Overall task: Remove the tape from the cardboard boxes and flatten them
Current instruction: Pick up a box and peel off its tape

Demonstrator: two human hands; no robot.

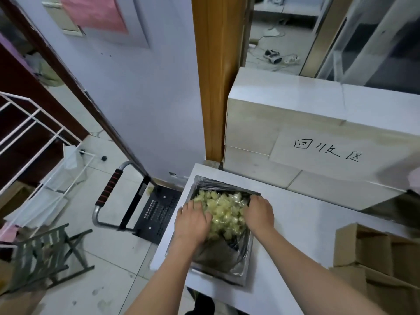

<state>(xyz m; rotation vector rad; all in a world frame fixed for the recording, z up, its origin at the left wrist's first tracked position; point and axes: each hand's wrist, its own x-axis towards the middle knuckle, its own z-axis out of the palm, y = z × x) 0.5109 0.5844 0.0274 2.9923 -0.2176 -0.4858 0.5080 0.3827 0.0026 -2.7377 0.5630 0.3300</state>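
I see both hands in one bin (246,272) at the table's (302,226) left edge, open floor beyond. Left hand (192,220) and right hand (259,213) press flat, fingers loosely bent, on wadded tape (227,212). Cardboard boxes (377,253) sit right.

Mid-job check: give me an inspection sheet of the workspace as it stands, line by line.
Surface: white table, a lined bin sunk into it.
Job's things: brown cardboard boxes at the table's right edge; crumpled tape wads piled in the bin.
Clutter: nothing seen on the table besides these.
Hands: left hand and right hand both press down on the tape, fingers partly buried.
Cables: loose cables on the far room's floor.
Surroundings: white cartons with a handwritten sign behind; hand truck and folding stool on the left floor.
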